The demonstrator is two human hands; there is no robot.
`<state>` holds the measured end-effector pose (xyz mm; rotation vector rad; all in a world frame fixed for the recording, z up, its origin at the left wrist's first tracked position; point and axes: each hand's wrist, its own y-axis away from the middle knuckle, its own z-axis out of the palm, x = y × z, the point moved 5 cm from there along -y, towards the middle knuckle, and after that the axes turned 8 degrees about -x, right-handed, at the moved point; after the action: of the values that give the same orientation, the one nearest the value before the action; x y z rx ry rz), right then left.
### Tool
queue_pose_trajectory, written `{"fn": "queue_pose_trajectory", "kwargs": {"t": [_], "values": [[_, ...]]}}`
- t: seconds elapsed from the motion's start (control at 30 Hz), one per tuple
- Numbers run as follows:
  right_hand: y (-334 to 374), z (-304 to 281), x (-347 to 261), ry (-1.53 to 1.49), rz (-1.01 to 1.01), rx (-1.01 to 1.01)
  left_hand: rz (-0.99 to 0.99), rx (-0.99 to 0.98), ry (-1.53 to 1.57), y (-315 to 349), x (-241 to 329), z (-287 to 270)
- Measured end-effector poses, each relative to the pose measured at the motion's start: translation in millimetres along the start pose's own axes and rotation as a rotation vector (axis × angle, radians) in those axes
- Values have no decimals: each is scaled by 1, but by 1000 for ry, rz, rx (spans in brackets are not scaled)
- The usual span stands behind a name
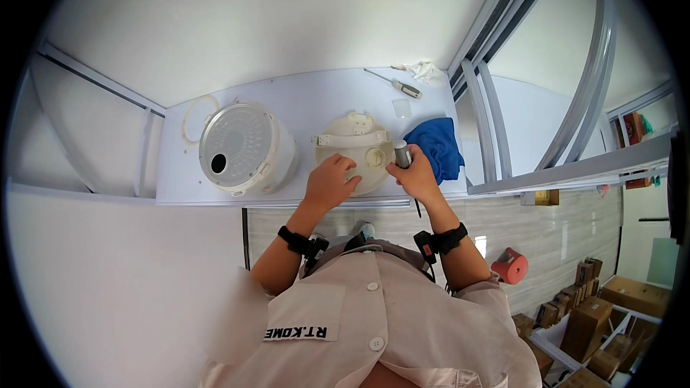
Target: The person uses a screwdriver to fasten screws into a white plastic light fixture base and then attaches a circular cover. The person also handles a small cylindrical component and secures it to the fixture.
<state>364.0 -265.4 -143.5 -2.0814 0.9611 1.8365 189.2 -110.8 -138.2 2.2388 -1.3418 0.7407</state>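
A round cream plastic cover (369, 174) lies at the front of the table, with a raised strip across its far part and a small round fitting on its right side. My left hand (330, 183) is over the cover's near left edge, its thumb and fingers curved but apart, holding nothing. At the cover's right edge, my right hand (422, 178) is closed round a screwdriver (402, 154). The grey handle sticks up above the fingers, and its dark shaft points back toward me past the table edge. Whether the left fingertips press on the cover is hard to see.
A white rice cooker-like pot (284, 154) with a metal disc on top stands left, a pale ring (188, 121) behind it. A second screwdriver (407, 89), a clear plastic piece (401, 108), a white cloth (425, 72) and a blue cloth (435, 145) lie right. Metal frame posts (483, 122) border the table.
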Motion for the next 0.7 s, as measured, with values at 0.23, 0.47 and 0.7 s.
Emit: {"fn": "queue_pose_trajectory", "kwargs": {"t": [0.23,0.47,0.7], "values": [[-1,12,2,349,-115,-50,229,-72,-140,19,-11,4],[-1,26,0,391,-167,-69,225,-112,-189,25,-20,1],[9,43,0,711,-319,-90,186,-41,-177,36,-35,-17]]}}
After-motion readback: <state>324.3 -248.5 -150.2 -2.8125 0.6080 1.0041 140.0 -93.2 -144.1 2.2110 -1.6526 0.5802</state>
